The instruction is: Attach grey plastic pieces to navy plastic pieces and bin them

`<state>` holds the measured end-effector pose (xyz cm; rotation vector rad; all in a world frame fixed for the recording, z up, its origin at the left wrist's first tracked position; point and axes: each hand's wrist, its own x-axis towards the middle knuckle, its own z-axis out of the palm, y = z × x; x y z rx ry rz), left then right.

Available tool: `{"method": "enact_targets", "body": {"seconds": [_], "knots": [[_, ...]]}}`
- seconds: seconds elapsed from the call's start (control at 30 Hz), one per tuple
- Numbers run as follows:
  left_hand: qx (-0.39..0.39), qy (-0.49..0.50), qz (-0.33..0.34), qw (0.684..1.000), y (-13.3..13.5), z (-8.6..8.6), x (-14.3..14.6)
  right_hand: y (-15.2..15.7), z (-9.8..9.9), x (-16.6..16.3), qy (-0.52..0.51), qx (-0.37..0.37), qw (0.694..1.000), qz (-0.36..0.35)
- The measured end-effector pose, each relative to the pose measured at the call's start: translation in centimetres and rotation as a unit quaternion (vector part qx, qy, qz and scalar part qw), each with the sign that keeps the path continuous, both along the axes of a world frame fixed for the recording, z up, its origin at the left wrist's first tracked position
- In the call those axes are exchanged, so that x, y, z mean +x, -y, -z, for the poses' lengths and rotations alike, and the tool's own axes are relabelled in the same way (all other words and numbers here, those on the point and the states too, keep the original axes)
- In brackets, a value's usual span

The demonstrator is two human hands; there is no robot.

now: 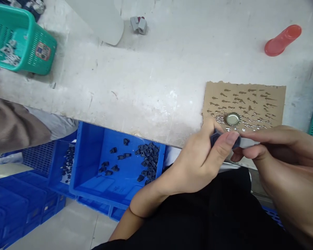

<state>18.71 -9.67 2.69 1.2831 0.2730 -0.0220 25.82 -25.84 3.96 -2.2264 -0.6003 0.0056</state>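
My left hand (206, 156) pinches a small dark plastic part (216, 137) between thumb and fingers at the table's front edge. My right hand (273, 146) meets it from the right, holding a thin grey tool (246, 142) against the part. Just behind the hands lies a brown cardboard sheet (245, 100) dotted with glossy blobs. A metal bottle cap (232, 118) with tiny shiny bits around it sits on that sheet.
A blue bin (94, 152) holding several of the same dark parts stands below the table to my left. A teal basket (21, 38) sits at far left, a red bottle (283, 40) lies at far right. Someone's sleeve (15, 125) shows at left.
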Motion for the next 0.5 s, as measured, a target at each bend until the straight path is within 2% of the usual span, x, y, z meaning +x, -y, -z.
{"method": "enact_targets", "body": {"seconds": [0.07, 0.23, 0.3, 0.37, 0.43, 0.5], "knots": [[0.022, -0.001, 0.014, 1.0, -0.4, 0.2, 0.2, -0.1, 0.2, -0.1, -0.007, 0.007, 1.0, 0.019], [0.062, -0.008, 0.075, 0.995, -1.2, 0.8, 0.8, -0.9, 1.0, 0.2, 0.004, 0.062, 0.998, 0.005], [0.072, -0.01, 0.078, 0.994, -1.1, 0.5, 1.2, -1.4, 1.3, 0.5, 0.022, 0.09, 0.996, -0.001], [0.094, -0.013, 0.085, 0.992, -1.5, -0.1, 2.1, -1.3, 1.5, 1.2, -0.009, 0.119, 0.993, -0.022], [0.164, -0.001, 0.09, 0.982, -2.8, -0.9, 4.2, 0.2, 1.6, 2.8, -0.046, 0.143, 0.988, -0.037], [0.278, 0.028, 0.051, 0.959, -5.7, -1.7, 8.1, 3.6, 1.8, 5.3, 0.006, 0.124, 0.992, -0.001]]}}
